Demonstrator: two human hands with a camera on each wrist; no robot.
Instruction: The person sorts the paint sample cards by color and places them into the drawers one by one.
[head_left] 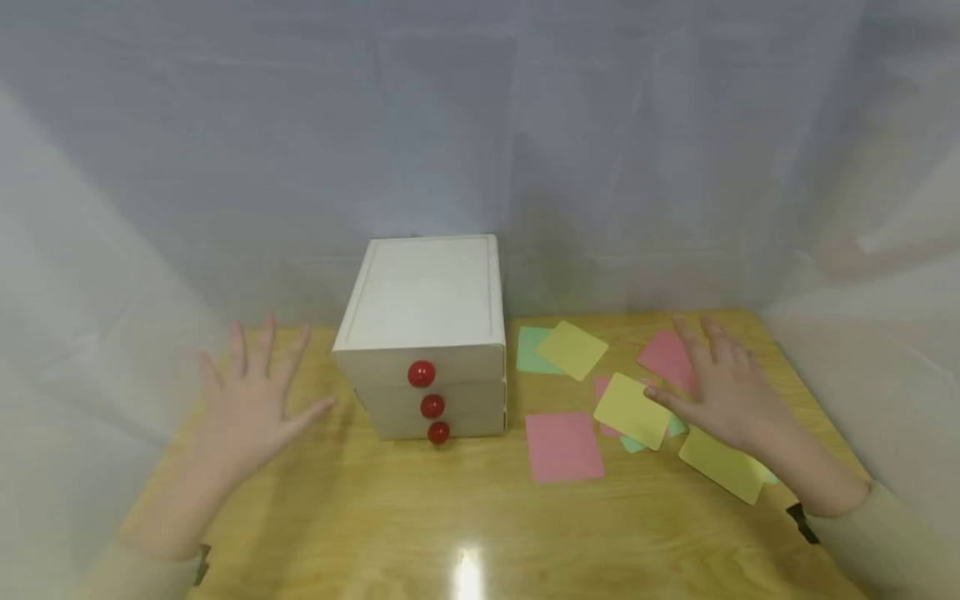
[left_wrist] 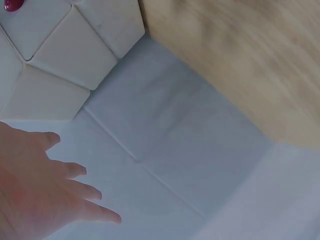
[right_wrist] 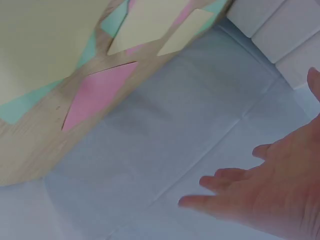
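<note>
A pale wooden three-drawer box (head_left: 425, 333) with three red knobs (head_left: 422, 373) stands mid-table, all drawers closed. My left hand (head_left: 251, 400) hovers open with spread fingers to the left of the box, holding nothing; the left wrist view shows its fingers (left_wrist: 60, 195) and a box corner (left_wrist: 65, 55). My right hand (head_left: 720, 383) is open above scattered coloured cards, its thumb near a yellow card (head_left: 632, 410). A pink card (head_left: 564, 447) lies in front, another pink card (head_left: 666, 358) behind the hand. In the right wrist view the fingers (right_wrist: 235, 192) are straight.
More cards lie right of the box: a green one (head_left: 528, 350), a yellow one (head_left: 572, 349) and a yellow one (head_left: 722, 465) near the right edge. White sheeting (head_left: 480, 150) walls the wooden table (head_left: 420, 517) on three sides.
</note>
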